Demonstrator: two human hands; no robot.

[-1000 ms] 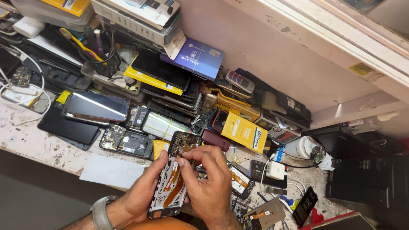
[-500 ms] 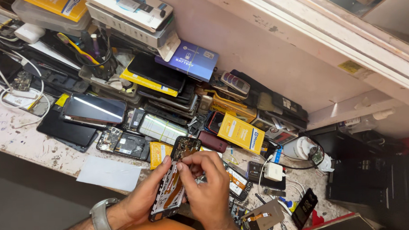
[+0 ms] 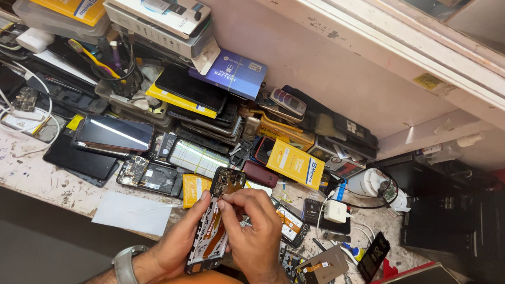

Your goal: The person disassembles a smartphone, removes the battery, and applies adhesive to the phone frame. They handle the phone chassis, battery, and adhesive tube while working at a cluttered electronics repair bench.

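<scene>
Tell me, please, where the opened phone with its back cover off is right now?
In the head view, the opened phone with exposed internals sits at bottom centre, cradled by the left hand while the right hand pinches near its top, above the worn white bench edge.

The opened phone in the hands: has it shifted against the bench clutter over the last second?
No clear move. The opened phone still lies between left hand and right hand, its top by the yellow box.
</scene>
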